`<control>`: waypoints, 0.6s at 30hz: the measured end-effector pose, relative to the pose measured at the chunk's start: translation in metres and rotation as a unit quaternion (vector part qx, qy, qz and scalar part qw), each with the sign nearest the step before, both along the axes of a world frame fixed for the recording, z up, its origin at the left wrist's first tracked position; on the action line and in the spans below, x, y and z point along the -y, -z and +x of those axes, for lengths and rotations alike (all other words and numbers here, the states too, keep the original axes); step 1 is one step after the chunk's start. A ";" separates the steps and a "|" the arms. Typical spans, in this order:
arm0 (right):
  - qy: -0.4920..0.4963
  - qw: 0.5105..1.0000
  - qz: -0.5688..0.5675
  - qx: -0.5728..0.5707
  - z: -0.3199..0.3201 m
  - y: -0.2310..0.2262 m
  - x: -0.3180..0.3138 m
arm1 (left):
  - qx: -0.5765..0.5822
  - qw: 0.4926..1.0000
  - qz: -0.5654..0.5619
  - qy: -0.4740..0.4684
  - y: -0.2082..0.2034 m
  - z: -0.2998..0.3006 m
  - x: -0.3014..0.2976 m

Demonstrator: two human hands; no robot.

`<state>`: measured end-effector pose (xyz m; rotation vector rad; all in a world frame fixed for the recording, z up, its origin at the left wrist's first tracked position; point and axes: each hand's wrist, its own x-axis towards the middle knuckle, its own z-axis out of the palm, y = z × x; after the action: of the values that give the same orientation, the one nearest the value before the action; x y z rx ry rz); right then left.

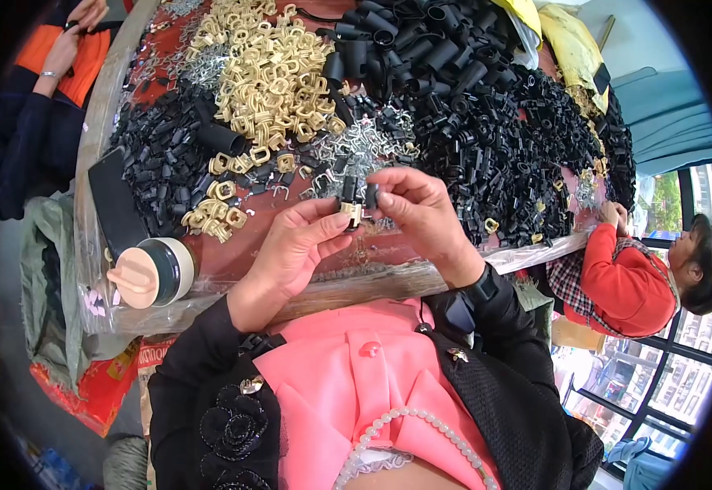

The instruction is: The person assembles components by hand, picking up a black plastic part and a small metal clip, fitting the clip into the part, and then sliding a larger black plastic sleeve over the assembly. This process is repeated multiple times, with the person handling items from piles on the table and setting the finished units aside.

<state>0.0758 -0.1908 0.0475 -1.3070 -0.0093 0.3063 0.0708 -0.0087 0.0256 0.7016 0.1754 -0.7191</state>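
Note:
My left hand (311, 241) is closed in a pinch on a small assembly, a gold-coloured square ring (351, 213) with a black plastic piece standing up in it. Close beside it, my right hand (423, 210) pinches a small black plastic part (372, 196) between thumb and fingertips. The two parts are nearly touching, just above the table's near edge. Beyond my fingers lies a heap of bent silver metal clips (364, 147). Gold square rings (278, 77) form a tall pile farther back, with a few loose ones (217, 214) to the left of my hands.
Black plastic parts (486, 163) are heaped to the right, black tubes (421, 49) at the back. A lidded cup (156, 273) and dark flat phone-like slab (119, 200) lie on the left. One person (629, 282) works at the right edge; another's hands (66, 45) show upper left.

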 end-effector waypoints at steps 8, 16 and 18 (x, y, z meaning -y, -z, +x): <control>0.050 0.930 -0.262 0.253 -0.013 0.009 -0.010 | 0.020 0.999 0.032 -0.003 0.002 0.000 0.008; 0.048 0.845 -0.357 0.395 0.000 0.008 -0.003 | 0.054 0.997 0.051 0.026 0.007 0.011 0.017; 0.021 0.792 -0.419 0.445 0.018 0.002 0.014 | 0.058 0.996 0.057 0.033 0.010 0.018 0.013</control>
<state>0.0934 -0.2048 0.0457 -2.2354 -0.7180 -0.4406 0.0884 -0.0222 0.0160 0.8595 0.0871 -0.7324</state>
